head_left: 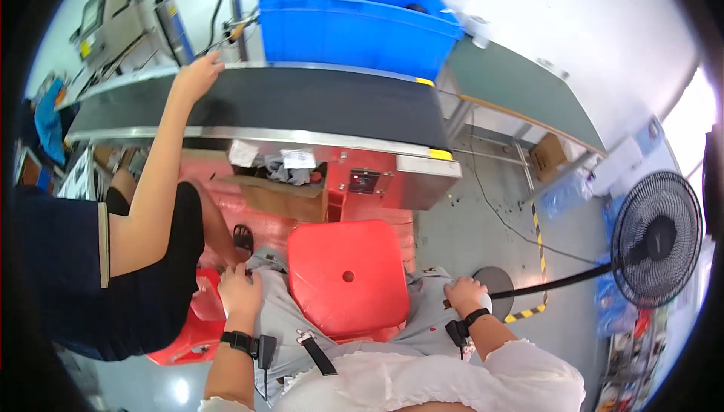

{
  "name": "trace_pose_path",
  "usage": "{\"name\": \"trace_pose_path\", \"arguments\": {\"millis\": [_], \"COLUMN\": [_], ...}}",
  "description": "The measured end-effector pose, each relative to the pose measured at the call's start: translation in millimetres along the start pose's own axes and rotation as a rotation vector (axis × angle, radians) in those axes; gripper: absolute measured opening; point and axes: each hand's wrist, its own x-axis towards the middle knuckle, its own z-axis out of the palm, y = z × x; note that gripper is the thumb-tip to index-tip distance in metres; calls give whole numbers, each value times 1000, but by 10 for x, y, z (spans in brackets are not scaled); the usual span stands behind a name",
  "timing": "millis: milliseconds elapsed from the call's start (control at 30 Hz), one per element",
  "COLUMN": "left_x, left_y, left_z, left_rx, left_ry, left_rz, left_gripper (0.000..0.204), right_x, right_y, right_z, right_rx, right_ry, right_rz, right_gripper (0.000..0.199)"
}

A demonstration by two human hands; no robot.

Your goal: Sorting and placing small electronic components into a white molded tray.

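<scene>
My left hand (240,293) rests on my left knee, its fingers loosely bent over the grey trousers (280,314). On the other knee lies my right hand (466,294), fingers apart and slightly curled over the cloth. I make out nothing held in either hand. Each wrist wears a dark band with a small black box; the left one is a wristband (238,342). A red plastic stool (347,269) with a round hole in its seat stands between my knees. Beyond it runs a conveyor with a dark belt (317,107).
At left a co-worker sits on a red stool (181,350), one hand (200,76) over the belt's far side. Behind the belt stands a blue bin (354,39). An open carton (279,199) sits underneath. To the right are a green table (520,84) and a black fan (658,238).
</scene>
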Motion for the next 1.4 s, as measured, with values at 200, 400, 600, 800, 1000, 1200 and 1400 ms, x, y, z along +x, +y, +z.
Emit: {"name": "trace_pose_path", "arguments": {"millis": [200,400,600,800,1000,1200,1400], "left_x": [57,213,218,233,274,234,204], "left_y": [200,129,89,152,178,113,143], "left_z": [-106,72,169,99,97,140,116], "left_rx": [124,203,245,207,151,182,150], "left_ry": [-233,-398,-368,-384,-311,-318,-322], "left_rz": [-29,62,170,115,47,91,66], "left_gripper": [38,37,36,38,38,37,36], "right_x": [60,5,-397,-442,-349,-403,-392], "right_y": [-8,-161,-768,-804,-782,-778,-723], "right_z": [-13,115,311,112,225,243,266], "right_rx": [-51,71,521,445,433,458,499], "right_ry": [32,182,-273,-298,-270,-231,-255], "right_rz": [-32,-232,-404,-400,-450,-443,-450], "right_gripper": [54,61,97,95,93,93,92]}}
